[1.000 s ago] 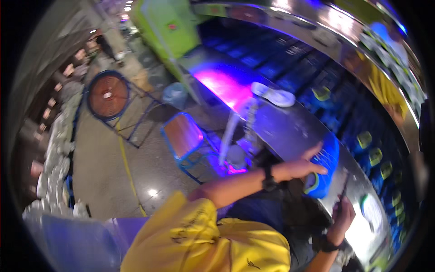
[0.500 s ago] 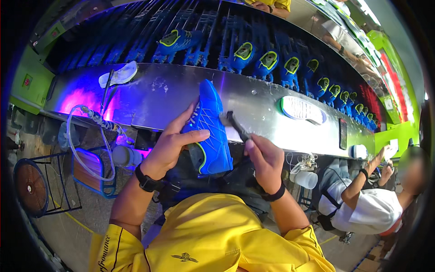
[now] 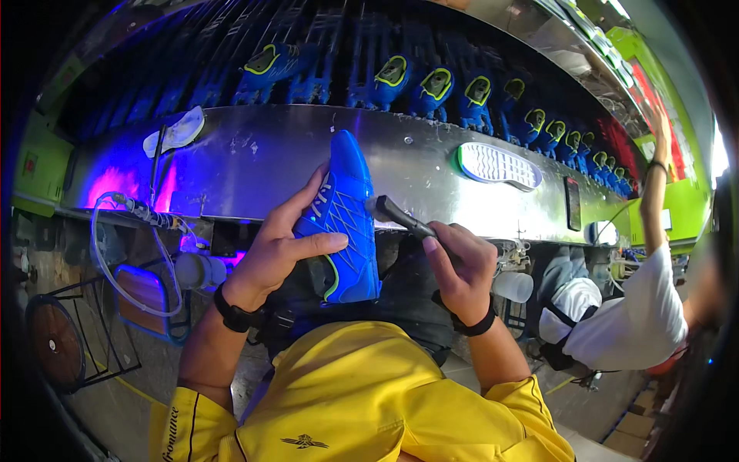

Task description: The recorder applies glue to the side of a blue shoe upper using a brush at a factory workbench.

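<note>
My left hand point(image 3: 271, 252) grips a blue shoe upper point(image 3: 356, 219) with yellow-green collar trim and pale laces. Its toe points away from me over the metal bench, and its heel is close to my body. My thumb presses on the side facing up; the other fingers go behind the shoe. In my right hand point(image 3: 468, 269) is a dark-handled brush point(image 3: 406, 218), pinched between thumb and fingers. The brush's pale tip is right at the shoe's right edge, by the lower side; I cannot tell whether it touches.
A metal bench point(image 3: 289, 165) runs across, bearing two loose soles, one white point(image 3: 175, 132) and one white-and-green point(image 3: 500, 166), and a phone point(image 3: 572, 204). Behind stand several blue shoes point(image 3: 392, 75) on a rack. A hose point(image 3: 98, 250) and stool point(image 3: 55, 346) are left; a co-worker point(image 3: 627, 327) sits right.
The brush has turned to a flatter slant, its tip still by the shoe's right edge. My view has shifted slightly right. The co-worker has raised an arm toward the far side.
</note>
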